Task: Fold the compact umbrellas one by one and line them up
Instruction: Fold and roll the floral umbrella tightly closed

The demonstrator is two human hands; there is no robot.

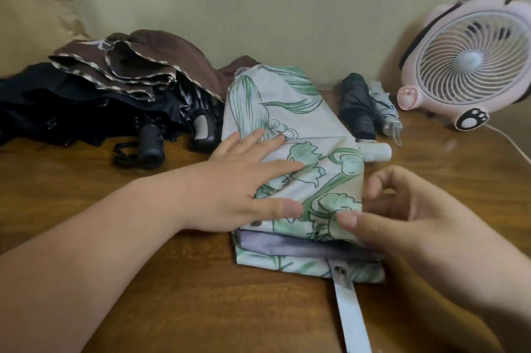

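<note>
Five umbrellas, as far as the tangled heap on the left lets me count: one floral umbrella, one brown umbrella and one black umbrella unfolded, plus two folded, a dark umbrella and a pale patterned umbrella. One pink fan. Two hands: left hand, right hand.

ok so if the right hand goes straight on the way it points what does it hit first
The floral umbrella: the right hand points left at its folded edge, thumb seemingly on the fabric. The left hand lies farther along, pressing the canopy.
</note>
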